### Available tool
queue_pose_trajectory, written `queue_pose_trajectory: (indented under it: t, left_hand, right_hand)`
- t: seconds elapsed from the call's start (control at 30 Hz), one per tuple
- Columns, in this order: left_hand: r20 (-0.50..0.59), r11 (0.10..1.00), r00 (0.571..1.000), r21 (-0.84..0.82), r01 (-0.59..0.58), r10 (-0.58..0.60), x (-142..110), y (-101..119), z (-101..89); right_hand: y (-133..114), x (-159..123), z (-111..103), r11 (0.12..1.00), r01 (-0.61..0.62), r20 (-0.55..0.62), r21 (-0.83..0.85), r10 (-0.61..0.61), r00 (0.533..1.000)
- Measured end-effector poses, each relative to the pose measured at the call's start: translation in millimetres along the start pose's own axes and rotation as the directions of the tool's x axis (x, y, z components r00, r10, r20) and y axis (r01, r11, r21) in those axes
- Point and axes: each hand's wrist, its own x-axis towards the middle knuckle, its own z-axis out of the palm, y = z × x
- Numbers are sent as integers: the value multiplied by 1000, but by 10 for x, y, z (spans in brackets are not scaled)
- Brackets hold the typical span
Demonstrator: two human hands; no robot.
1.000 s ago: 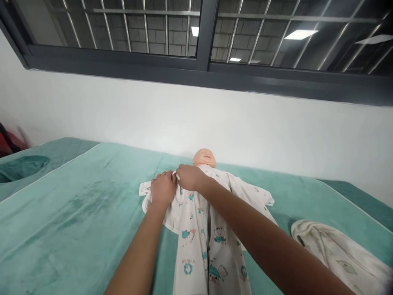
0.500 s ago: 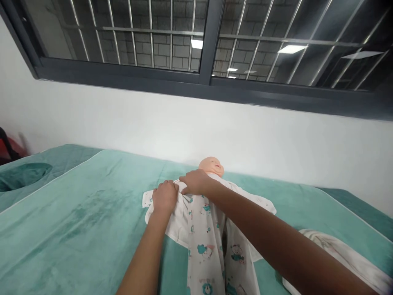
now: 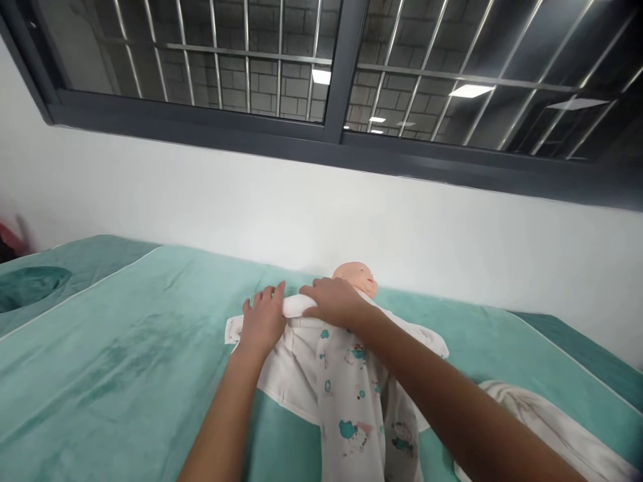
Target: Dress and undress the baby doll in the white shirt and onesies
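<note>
Laid out on the teal-covered bed [image 3: 125,375], near the white wall [image 3: 201,201], a doll [image 3: 355,273] in a loose white printed garment [image 3: 351,381], with head partly hidden behind the right hand [image 3: 335,302] and long lower panels spread toward the camera. Between both hands, a short rounded length of white fabric [image 3: 298,306], contents not visible. On the right, thumb below and fingers above, apparently in a pinch on the inner end. On the left hand [image 3: 262,323], fingers bent and a little parted, close against the outer end; firm hold or mere rest impossible to tell. Just past the left hand, a small cuff [image 3: 232,330]; on the opposite side, the other sleeve [image 3: 432,338], spread out on the bed. Likeliest trouble: bunching or a twist in the white fabric, from uneven pull by fingers so close together. Also possible: a sideways drag of the whole doll, from a hard tug with nothing visibly bracing the body. Less likely: loose panels or the crumpled cloth [image 3: 545,418] at lower right pulled askew, from a sweep of the right forearm [image 3: 426,381].
</note>
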Motion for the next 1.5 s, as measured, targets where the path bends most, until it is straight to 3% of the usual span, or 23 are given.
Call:
queue_pose_trajectory:
  t: [0.1, 0.23, 0.33, 0.37, 0.43, 0.53, 0.7, 0.8, 0.9, 1.0, 1.07, 1.1, 1.13, 1.17, 1.27, 1.37, 1.5]
  left_hand:
    - [-8, 994, 994, 9, -107, 107, -5, 1, -33]
    - [132, 999, 991, 26, -22, 18, 18, -82, 58]
    - [150, 998, 989, 60, 6, -15, 38, -113, 143]
    - [151, 998, 988, 70, 9, -20, 40, -108, 158]
    - [150, 996, 988, 88, 14, -27, 36, -84, 167]
    - [149, 994, 988, 109, 24, -40, 22, -47, 158]
    - [156, 990, 986, 134, 43, -64, -7, -60, 152]
    - [126, 987, 990, 156, 37, -57, -70, -18, 50]
    - [17, 990, 990, -32, -139, 139, -170, 259, -163]
    - [-104, 886, 934, -296, -358, 343, -218, 835, -333]
    - [-17, 833, 860, -242, -498, 509, -174, 1295, -338]
    - [97, 828, 825, -148, -540, 556, -128, 1514, -302]
    - [256, 815, 785, -23, -579, 564, -72, 1712, -243]
    - [328, 802, 762, 17, -597, 559, -10, 1882, -168]
    - [420, 798, 752, 98, -595, 509, 165, 2214, 96]
    - [470, 805, 759, 156, -573, 450, 266, 2323, 278]
    - [485, 810, 769, 185, -556, 417, 316, 2295, 251]
  right_hand:
    - [-41, 71, 107, 987, -12, -21, 158, 16, 1000]
    - [173, -139, 335, 842, -148, -120, 519, 244, 962]
    - [397, -547, 637, 670, -210, -204, 712, 484, 851]
    - [460, -695, 752, 631, -227, -241, 742, 567, 788]
    - [563, -956, 959, 633, -293, -266, 716, 636, 724]
    - [682, -1185, 1138, 632, -430, -192, 644, 679, 709]
    - [822, -1264, 1153, 502, -612, -104, 611, 818, 566]
    - [848, -1262, 1147, 469, -636, -65, 613, 832, 550]
    - [838, -1244, 1151, 433, -682, 5, 589, 842, 539]
    - [835, -1223, 1158, 426, -703, 26, 569, 846, 533]
    - [851, -1217, 1171, 424, -696, 21, 579, 846, 533]
    - [864, -1217, 1181, 413, -690, 17, 594, 851, 525]
    - [879, -1219, 1192, 398, -678, 12, 618, 857, 515]
    - [895, -1221, 1204, 383, -657, 4, 650, 862, 506]
    - [936, -1228, 1235, 349, -569, -20, 744, 864, 503]
    - [961, -1230, 1247, 353, -527, -40, 773, 856, 516]
    - [1006, -1229, 1242, 320, -443, -51, 837, 853, 520]
